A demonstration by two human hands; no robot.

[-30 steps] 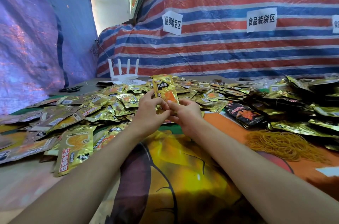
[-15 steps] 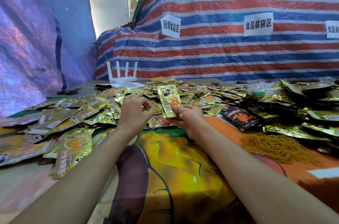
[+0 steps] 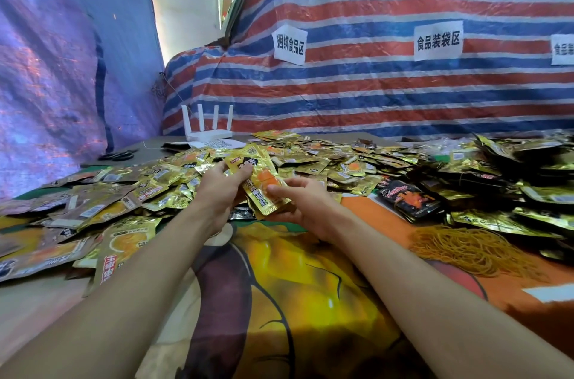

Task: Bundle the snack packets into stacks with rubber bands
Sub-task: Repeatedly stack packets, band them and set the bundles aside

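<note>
The left hand (image 3: 219, 189) grips the far end of a small stack of gold foil snack packets (image 3: 262, 184) held just above the middle of the tabletop (image 3: 34, 316). The right hand (image 3: 307, 204) pinches its near end. A heap of tan rubber bands (image 3: 466, 249) lies near the right edge.

Gold packets (image 3: 155, 180) sprawl in one big loose heap, with a small stack (image 3: 264, 189) held tilted above its near edge. Yellow rubber bands (image 3: 472, 248) sit piled off to the right.
</note>
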